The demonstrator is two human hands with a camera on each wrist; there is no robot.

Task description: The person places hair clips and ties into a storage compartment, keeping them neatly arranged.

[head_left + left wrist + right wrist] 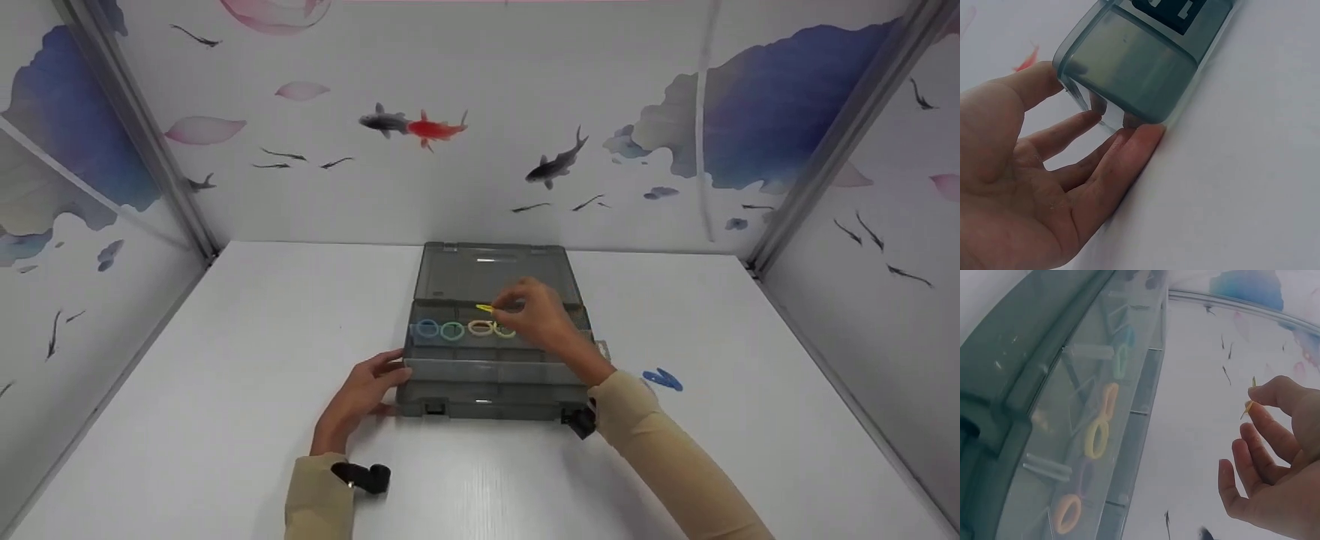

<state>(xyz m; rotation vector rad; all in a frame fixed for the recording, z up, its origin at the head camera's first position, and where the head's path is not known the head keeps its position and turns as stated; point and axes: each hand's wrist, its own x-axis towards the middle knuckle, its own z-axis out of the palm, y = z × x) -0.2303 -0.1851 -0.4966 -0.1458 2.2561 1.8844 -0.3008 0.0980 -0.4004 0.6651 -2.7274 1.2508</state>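
Yellow band (484,307) is up over the back part of the grey see-through storage box (491,410), toward 12 o'clock from the box's middle. The right hand (536,313) clamps it between thumb and forefinger, coming in from 4 o'clock; in the right wrist view the other fingers are loosely bent and spread, and the band stands out at the fingertips, apart from the rings.

The left hand (361,390) is clamped on the box's near corner at 8 o'clock, thumb at the upper edge and fingers against the side, the lowest ones down near the table (210,360).

The box's lid (495,276) is folded back at 12 o'clock. Across the back part runs a row of rings, from the 9 o'clock side to the 3 o'clock side: a blue ring (427,328), a green ring (451,331), a peach ring (481,328) and a pale yellow ring (505,331). The right wrist view adds a purple ring (1085,477) and an orange ring (1067,514) beyond these.

On the table, between 3 and 4 o'clock from the box and apart from it, lies a blue looped piece (663,379).
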